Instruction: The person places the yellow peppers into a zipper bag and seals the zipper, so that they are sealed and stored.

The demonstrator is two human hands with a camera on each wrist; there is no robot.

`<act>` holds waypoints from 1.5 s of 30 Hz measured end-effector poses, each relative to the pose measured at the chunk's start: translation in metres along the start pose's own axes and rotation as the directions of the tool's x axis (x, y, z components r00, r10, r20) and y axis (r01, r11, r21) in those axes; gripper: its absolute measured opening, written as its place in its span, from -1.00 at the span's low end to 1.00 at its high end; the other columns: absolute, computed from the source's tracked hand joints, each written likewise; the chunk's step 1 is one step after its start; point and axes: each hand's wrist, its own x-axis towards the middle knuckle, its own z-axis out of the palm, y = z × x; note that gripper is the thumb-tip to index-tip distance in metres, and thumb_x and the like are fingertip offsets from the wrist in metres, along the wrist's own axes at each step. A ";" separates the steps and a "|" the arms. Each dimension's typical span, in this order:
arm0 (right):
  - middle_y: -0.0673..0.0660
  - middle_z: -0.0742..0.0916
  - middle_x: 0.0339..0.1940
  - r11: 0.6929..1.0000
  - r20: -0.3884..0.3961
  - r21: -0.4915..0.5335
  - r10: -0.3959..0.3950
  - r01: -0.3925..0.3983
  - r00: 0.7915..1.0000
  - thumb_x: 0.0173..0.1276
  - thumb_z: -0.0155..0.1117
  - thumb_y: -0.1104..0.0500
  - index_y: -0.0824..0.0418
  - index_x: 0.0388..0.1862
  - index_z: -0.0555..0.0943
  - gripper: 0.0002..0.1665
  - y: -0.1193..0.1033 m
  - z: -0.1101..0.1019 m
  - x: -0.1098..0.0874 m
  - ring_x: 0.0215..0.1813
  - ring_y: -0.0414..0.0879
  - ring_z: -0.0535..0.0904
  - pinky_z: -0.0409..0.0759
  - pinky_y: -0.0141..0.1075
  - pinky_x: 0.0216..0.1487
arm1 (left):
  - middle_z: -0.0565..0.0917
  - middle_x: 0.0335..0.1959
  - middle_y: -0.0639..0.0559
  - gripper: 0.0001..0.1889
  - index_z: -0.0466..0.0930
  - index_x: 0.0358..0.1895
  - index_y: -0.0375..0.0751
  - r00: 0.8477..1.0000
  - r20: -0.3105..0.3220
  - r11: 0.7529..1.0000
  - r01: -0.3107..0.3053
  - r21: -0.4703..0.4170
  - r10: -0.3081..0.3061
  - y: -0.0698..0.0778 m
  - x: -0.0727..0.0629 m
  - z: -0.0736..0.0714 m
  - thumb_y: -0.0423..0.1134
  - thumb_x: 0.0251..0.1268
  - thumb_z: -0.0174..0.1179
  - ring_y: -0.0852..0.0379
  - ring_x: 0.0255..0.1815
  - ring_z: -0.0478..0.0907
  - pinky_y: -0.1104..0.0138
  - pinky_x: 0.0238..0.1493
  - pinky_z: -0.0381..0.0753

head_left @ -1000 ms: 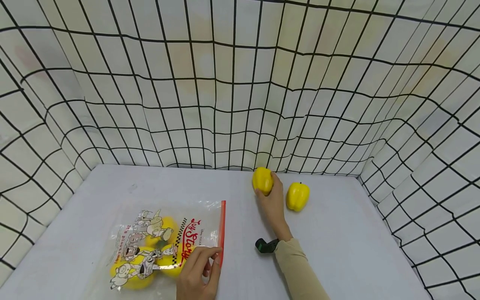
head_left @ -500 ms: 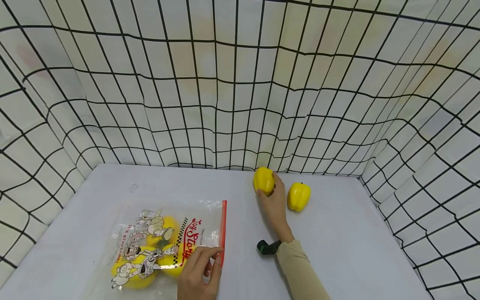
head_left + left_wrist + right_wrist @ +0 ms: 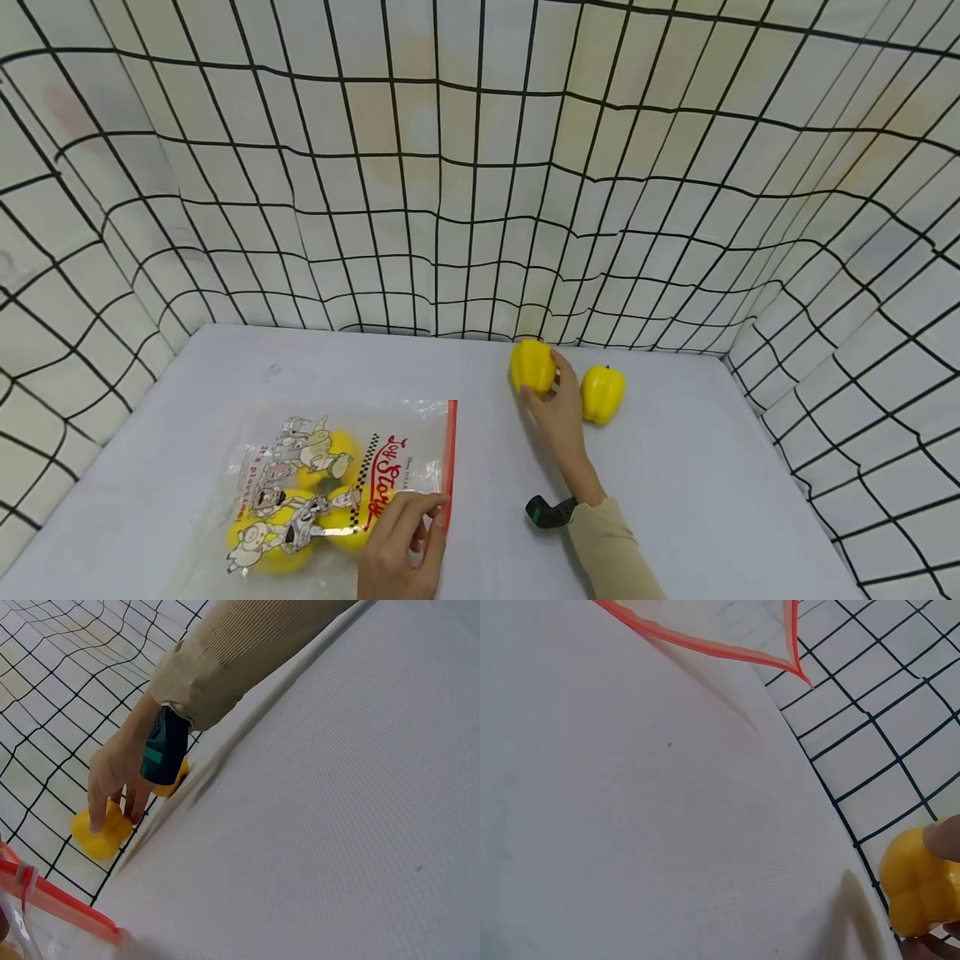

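My right hand grips a yellow bell pepper near the back edge of the table, thumb on the near side and fingers on the right. In the left wrist view, this pepper hangs below the fingertips. A second yellow bell pepper lies just right of that hand. At the front left is a clear printed zip bag with several yellow peppers inside. My left hand pinches its red-edged mouth; the right wrist view shows the red edges spread apart.
A white table carries everything. Black netting over white walls rises along the back and both sides. A small dark camera is strapped at my right wrist.
The right hand and its pepper have come slightly nearer and to the right, now reaching the second pepper's outline. The left hand keeps its place at the bag, while the whole head view shifts slightly.
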 end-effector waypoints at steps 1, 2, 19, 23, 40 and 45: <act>0.22 0.39 0.61 1.000 0.008 -0.005 0.003 -0.003 1.000 0.36 0.45 0.27 0.18 0.63 0.23 -0.07 0.000 -0.001 -0.002 0.49 0.19 0.42 0.49 0.07 0.50 | 0.62 -0.34 0.22 -0.61 0.75 -0.19 -0.08 1.000 0.003 1.000 0.006 0.000 -0.006 0.000 0.000 0.000 -0.59 -0.07 0.52 0.49 -0.43 0.33 0.70 -0.41 0.37; 0.23 0.38 0.61 1.000 0.016 -0.013 0.002 -0.001 1.000 0.35 0.45 0.27 0.20 0.63 0.23 -0.06 0.000 -0.002 -0.003 0.48 0.20 0.42 0.49 0.08 0.49 | 0.62 -0.34 0.21 -0.61 0.76 -0.19 -0.08 1.000 0.008 1.000 0.014 0.000 -0.014 0.001 0.000 0.000 -0.59 -0.06 0.52 0.49 -0.43 0.33 0.70 -0.41 0.37; 0.20 0.37 0.63 1.000 0.228 -0.009 0.030 -0.029 0.973 0.30 0.51 0.25 0.08 0.61 0.28 -0.05 -0.010 -0.018 -0.034 0.54 0.23 0.41 0.48 0.08 0.51 | 0.61 -0.33 0.23 -0.62 0.76 -0.18 -0.10 0.999 0.026 0.999 0.034 0.000 -0.034 0.003 0.000 -0.001 -0.60 -0.04 0.52 0.47 -0.42 0.33 0.68 -0.40 0.37; 0.16 0.39 0.63 1.000 0.312 -0.006 0.018 -0.017 0.950 0.30 0.52 0.22 0.01 0.60 0.30 -0.06 -0.011 -0.021 -0.039 0.54 0.23 0.42 0.48 0.08 0.50 | 0.59 -0.33 0.27 -0.62 0.76 -0.18 -0.09 0.999 0.024 0.999 0.033 0.003 -0.033 0.002 0.000 0.000 -0.59 -0.04 0.53 0.48 -0.43 0.33 0.70 -0.40 0.36; 0.01 0.34 0.66 0.999 0.628 0.025 -0.041 0.033 0.777 0.37 0.48 0.12 -0.23 0.60 0.27 -0.09 -0.005 -0.032 -0.044 0.59 0.17 0.37 0.46 0.03 0.52 | 0.55 -0.31 0.34 -0.62 0.76 -0.15 -0.05 0.994 0.033 0.995 0.100 0.027 -0.101 0.007 0.000 -0.002 -0.56 0.02 0.53 0.46 -0.44 0.32 0.71 -0.40 0.33; -0.04 0.37 0.65 0.999 0.669 0.023 -0.051 0.048 0.741 0.36 0.45 0.09 -0.29 0.57 0.29 -0.12 -0.004 -0.033 -0.043 0.59 0.16 0.38 0.45 0.05 0.53 | 0.54 -0.29 0.35 -0.61 0.75 -0.13 -0.06 0.994 0.019 0.994 0.107 0.023 -0.108 0.008 0.001 -0.003 -0.57 0.02 0.53 0.46 -0.44 0.32 0.70 -0.40 0.33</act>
